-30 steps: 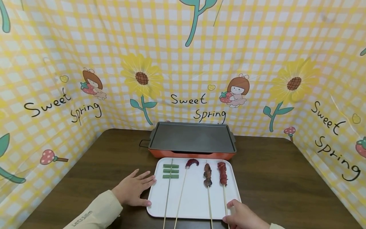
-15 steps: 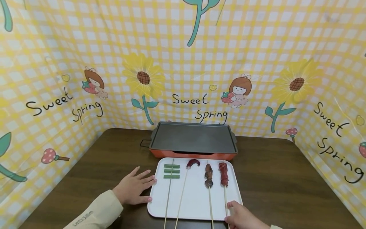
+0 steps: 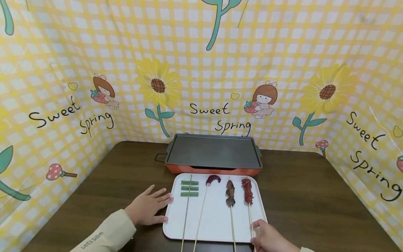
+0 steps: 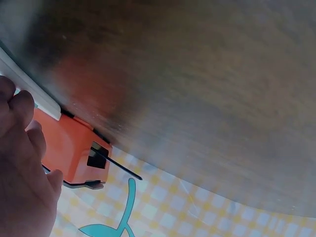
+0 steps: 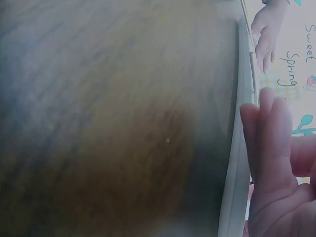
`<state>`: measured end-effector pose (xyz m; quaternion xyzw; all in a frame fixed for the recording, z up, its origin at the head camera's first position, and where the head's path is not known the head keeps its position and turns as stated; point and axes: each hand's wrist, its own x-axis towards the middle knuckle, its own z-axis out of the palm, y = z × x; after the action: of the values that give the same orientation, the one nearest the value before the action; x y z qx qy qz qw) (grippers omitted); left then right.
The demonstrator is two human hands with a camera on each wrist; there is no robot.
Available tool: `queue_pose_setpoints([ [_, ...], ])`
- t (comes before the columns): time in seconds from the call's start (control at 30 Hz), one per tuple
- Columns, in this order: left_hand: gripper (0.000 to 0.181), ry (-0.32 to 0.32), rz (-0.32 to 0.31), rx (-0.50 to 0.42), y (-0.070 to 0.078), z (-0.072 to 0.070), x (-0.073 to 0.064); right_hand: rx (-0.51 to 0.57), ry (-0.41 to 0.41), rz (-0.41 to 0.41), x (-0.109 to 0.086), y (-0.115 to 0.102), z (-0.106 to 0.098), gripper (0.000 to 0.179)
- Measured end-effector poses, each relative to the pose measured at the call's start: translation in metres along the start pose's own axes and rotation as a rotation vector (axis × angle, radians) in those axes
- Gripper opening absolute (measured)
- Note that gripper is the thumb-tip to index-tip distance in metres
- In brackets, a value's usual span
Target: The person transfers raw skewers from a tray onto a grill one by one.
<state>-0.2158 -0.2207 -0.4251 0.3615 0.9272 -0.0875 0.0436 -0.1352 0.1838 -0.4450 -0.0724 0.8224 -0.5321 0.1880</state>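
A white tray (image 3: 207, 224) bears several skewers, their sticks jutting past its near rim. On the right is a skewer of red meat (image 3: 247, 191); my right hand (image 3: 270, 237) pinches its stick near the tray's front right corner. In the right wrist view, the fingers (image 5: 274, 143) meet a thin stick beside the tray's pale rim. My left hand (image 3: 148, 206) lies palm down with spread fingers, its fingertips at the tray's left rim. Also on the tray are a brown meat skewer (image 3: 230, 194), a curled dark-red piece on a stick (image 3: 213, 180) and a green-piece skewer (image 3: 189, 188).
Behind the tray stands an orange-red electric griddle with a dark flat plate (image 3: 214, 151). A black wire handle (image 3: 160, 158) sticks out on its left. Brown wooden table (image 3: 302, 196) spreads to both sides. Yellow checked cloth (image 3: 201, 70) encloses the back and sides.
My right hand has shifted slightly right with the stick of the red meat skewer, whose near end has swung a little to the right. The left hand stays at the tray's rim.
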Motion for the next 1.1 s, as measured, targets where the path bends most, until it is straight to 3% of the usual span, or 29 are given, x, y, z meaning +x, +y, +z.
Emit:
queue_pose_setpoints([
  [0.2, 0.071, -0.010, -0.002, 0.014, 0.000, 0.001, 0.000, 0.012, 0.002, 0.026, -0.001, 0.000, 0.000, 0.024],
  [0.47, 0.071, 0.003, 0.020, 0.055, -0.002, 0.003, 0.002, 0.112, 0.019, -0.048, -0.005, -0.004, 0.006, 0.026],
  [0.63, 0.072, 0.019, 0.026, 0.069, -0.004, 0.006, 0.002, 0.062, 0.050, -0.067, -0.004, -0.001, 0.009, 0.027],
  [0.77, 0.072, 0.034, 0.027, 0.061, -0.004, 0.006, 0.001, 0.020, 0.055, -0.102, -0.004, 0.007, 0.009, 0.027],
  [1.1, 0.074, 0.023, 0.012, -0.014, -0.005, 0.006, 0.002, 0.088, 0.024, -0.121, -0.008, 0.010, 0.009, 0.030],
])
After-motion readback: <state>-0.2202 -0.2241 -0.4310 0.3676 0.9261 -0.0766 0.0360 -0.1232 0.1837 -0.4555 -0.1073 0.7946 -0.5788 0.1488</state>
